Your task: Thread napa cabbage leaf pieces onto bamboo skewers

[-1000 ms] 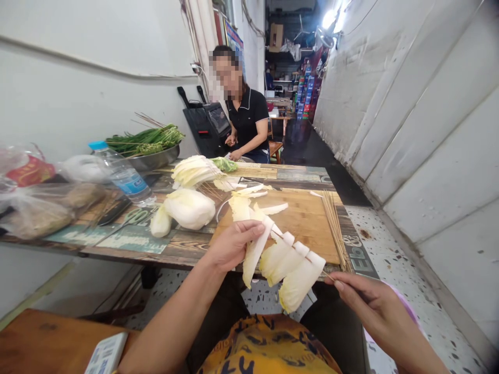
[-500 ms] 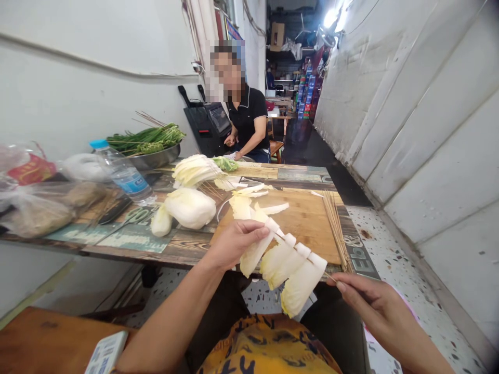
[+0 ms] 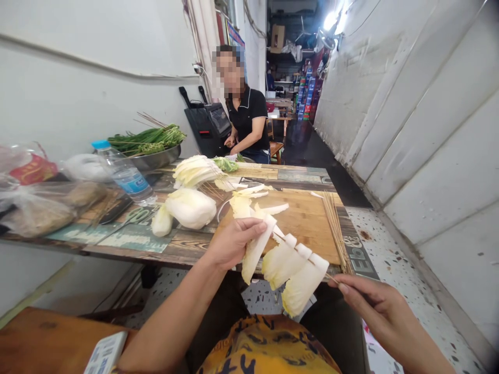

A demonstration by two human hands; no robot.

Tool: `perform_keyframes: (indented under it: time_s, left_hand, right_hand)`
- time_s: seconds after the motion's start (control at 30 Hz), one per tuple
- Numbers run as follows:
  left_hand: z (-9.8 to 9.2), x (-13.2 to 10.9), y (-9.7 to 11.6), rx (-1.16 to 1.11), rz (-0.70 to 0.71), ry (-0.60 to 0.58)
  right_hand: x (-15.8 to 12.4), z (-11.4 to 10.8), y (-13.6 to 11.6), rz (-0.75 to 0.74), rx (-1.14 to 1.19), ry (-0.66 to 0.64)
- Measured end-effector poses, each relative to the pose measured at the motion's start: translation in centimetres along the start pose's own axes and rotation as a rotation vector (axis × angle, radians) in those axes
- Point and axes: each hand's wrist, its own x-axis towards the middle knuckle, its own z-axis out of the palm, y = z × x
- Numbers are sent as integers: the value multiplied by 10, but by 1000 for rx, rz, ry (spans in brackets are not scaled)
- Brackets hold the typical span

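Head view: white cabbage leaves [image 3: 303,286], folded over and yellow-frilled at the bottom, are threaded on a thin skewer [image 3: 331,279] over the near edge of the table [image 3: 187,242]. The left hand [image 3: 236,243] pinches another leaf [image 3: 255,255] at the skewer's far end; the right hand [image 3: 375,301] grips its near end.

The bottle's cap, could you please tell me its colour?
The cap is blue, as the head view shows.

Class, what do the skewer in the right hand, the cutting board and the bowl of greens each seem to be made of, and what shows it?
Skewer: probably bamboo or wood, uncoated; it is thin, tan and dull.
Cutting board: wood or bamboo, smooth; warm brown with faint grain-like streaks.
Bowl: apparently metal, perhaps steel; its grey wall has a soft shine.
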Motion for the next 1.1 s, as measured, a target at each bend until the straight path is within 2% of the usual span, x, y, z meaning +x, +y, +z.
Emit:
perform_keyframes:
  time_s: [0.33, 0.77, 1.1]
  left_hand:
    - [2, -1, -1, 18, -3, 78]
    - [2, 0, -5, 21, 4, 73]
    - [3, 0, -4, 34, 1, 68]
  right_hand:
    - [2, 2, 1, -14, 5, 6]
    - [-1, 3, 3, -15, 24, 35]
    - [2, 2, 0, -29, -14, 10]
